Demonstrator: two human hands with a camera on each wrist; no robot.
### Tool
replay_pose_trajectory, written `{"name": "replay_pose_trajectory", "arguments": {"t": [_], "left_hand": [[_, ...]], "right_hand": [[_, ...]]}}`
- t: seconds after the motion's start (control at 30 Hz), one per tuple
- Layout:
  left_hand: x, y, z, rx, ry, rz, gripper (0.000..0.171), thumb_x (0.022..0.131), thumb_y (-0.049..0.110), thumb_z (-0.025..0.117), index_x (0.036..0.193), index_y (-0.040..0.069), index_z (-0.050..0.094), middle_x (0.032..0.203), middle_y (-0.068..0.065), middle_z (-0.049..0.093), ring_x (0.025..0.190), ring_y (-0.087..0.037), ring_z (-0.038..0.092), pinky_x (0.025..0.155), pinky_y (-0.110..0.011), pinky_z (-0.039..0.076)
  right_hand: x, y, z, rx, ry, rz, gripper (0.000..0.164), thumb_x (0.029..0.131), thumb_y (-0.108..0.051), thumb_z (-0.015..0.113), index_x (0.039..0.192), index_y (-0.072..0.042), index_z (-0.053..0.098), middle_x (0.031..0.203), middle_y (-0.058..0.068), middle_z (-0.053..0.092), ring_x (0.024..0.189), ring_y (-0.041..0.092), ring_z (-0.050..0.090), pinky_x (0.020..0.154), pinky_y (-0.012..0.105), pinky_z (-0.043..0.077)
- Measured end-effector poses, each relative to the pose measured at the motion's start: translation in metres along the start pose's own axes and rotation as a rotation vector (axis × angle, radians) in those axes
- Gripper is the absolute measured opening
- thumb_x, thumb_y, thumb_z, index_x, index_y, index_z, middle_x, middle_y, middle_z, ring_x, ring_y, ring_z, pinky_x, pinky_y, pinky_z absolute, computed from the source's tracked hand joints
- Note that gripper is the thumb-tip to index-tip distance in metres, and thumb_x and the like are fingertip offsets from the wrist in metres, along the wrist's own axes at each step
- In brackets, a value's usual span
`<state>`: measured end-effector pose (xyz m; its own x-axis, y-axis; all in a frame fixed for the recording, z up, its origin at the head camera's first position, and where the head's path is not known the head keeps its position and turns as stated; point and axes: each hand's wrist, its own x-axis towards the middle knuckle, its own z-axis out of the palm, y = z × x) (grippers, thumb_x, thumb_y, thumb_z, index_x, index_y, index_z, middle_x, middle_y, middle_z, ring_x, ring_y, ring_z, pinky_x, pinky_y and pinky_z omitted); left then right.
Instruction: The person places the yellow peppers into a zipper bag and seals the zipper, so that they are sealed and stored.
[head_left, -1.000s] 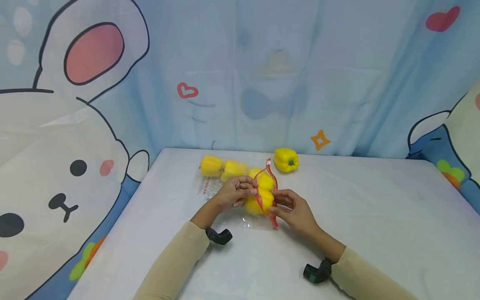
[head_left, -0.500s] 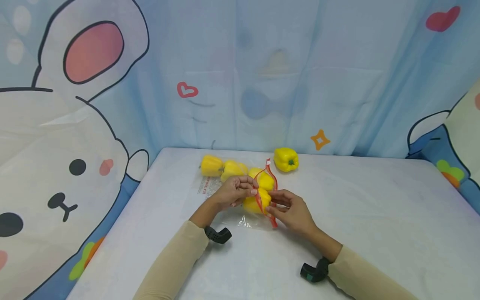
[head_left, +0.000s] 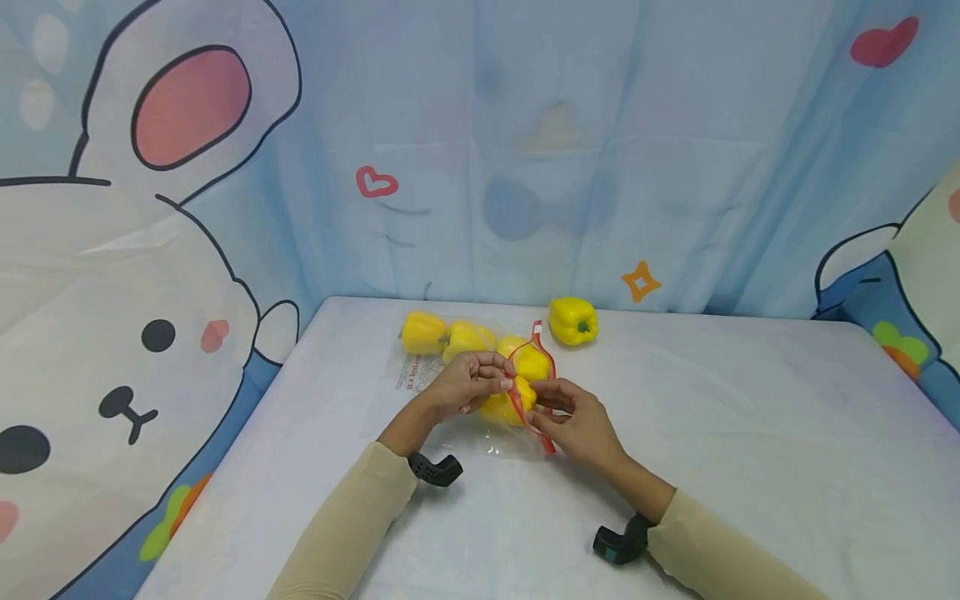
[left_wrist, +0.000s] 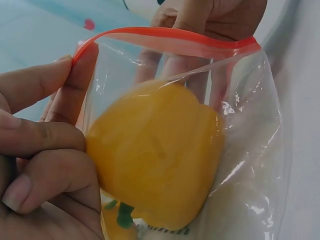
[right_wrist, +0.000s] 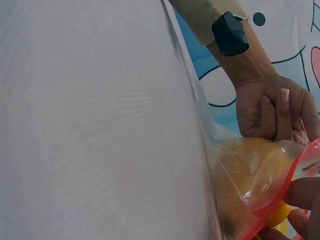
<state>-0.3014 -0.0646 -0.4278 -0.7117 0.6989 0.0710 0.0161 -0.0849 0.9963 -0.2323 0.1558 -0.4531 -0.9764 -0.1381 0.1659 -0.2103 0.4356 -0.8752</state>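
A clear zip bag (head_left: 498, 446) with a red zip strip lies on its side, mouth facing right. My left hand (head_left: 471, 383) pinches the zip edge between thumb and forefinger. At the mouth my right hand (head_left: 581, 421) holds the end of a yellow bell pepper (head_left: 501, 409) with thumb and fingertips; that pepper is mostly inside the bag. In the left wrist view the pepper (left_wrist: 160, 150) shows through the plastic, its green stem pointing down, and right-hand fingers show behind it. Deeper in lie other yellow bell peppers (head_left: 423, 333), partly covered by my left hand.
One loose yellow bell pepper (head_left: 573, 321) stands beyond the bag, near the back edge of the white-covered table (head_left: 750, 433). Behind the table hangs a light blue printed curtain (head_left: 675, 167). A dark wrist camera (head_left: 437, 470) sits on the left wrist.
The right hand has moved slightly left, and the pepper at the mouth has slid further into the bag with it. My left hand keeps its pinch on the zip edge.
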Motion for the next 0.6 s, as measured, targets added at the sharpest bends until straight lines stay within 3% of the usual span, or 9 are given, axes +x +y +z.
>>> {"name": "replay_pose_trajectory", "arguments": {"t": [0.17, 0.37, 0.47, 0.6], "left_hand": [[-0.001, 0.000, -0.003, 0.023, -0.001, -0.037, 0.007, 0.095, 0.007, 0.061, 0.102, 0.006, 0.060, 0.079, 0.005, 0.070, 0.036, -0.008, 0.030, 0.037, -0.019, 0.026], [0.000, -0.002, -0.005, 0.054, 0.007, -0.077, 0.009, 0.095, 0.007, 0.061, 0.103, 0.004, 0.060, 0.079, -0.001, 0.067, 0.037, -0.009, 0.028, 0.038, -0.020, 0.026], [0.000, -0.002, -0.006, 0.054, 0.006, -0.071, 0.009, 0.095, 0.006, 0.061, 0.104, 0.003, 0.060, 0.079, -0.001, 0.067, 0.037, -0.010, 0.028, 0.038, -0.021, 0.025], [0.001, -0.003, -0.005, 0.060, -0.002, -0.067, 0.009, 0.095, 0.007, 0.062, 0.104, 0.003, 0.060, 0.078, 0.002, 0.067, 0.037, -0.010, 0.028, 0.038, -0.022, 0.025]], "right_hand": [[0.004, -0.003, -0.008, -0.066, 0.076, 0.039, 0.031, 0.094, -0.029, 0.068, 0.118, -0.008, 0.065, 0.115, 0.010, 0.070, 0.106, 0.027, 0.067, 0.085, 0.034, 0.058], [0.036, 0.000, -0.029, -0.048, 0.297, 0.077, 0.028, 0.097, -0.027, 0.062, 0.115, -0.005, 0.063, 0.110, 0.013, 0.068, 0.094, 0.030, 0.066, 0.066, 0.024, 0.058], [0.059, 0.006, -0.041, -0.056, 0.422, 0.101, 0.035, 0.095, -0.026, 0.064, 0.121, -0.004, 0.060, 0.119, 0.014, 0.063, 0.099, 0.030, 0.061, 0.074, 0.024, 0.054], [0.086, 0.013, -0.051, -0.089, 0.494, 0.183, 0.057, 0.091, -0.032, 0.069, 0.138, -0.006, 0.048, 0.138, 0.018, 0.049, 0.118, 0.036, 0.052, 0.097, 0.043, 0.048]]}}
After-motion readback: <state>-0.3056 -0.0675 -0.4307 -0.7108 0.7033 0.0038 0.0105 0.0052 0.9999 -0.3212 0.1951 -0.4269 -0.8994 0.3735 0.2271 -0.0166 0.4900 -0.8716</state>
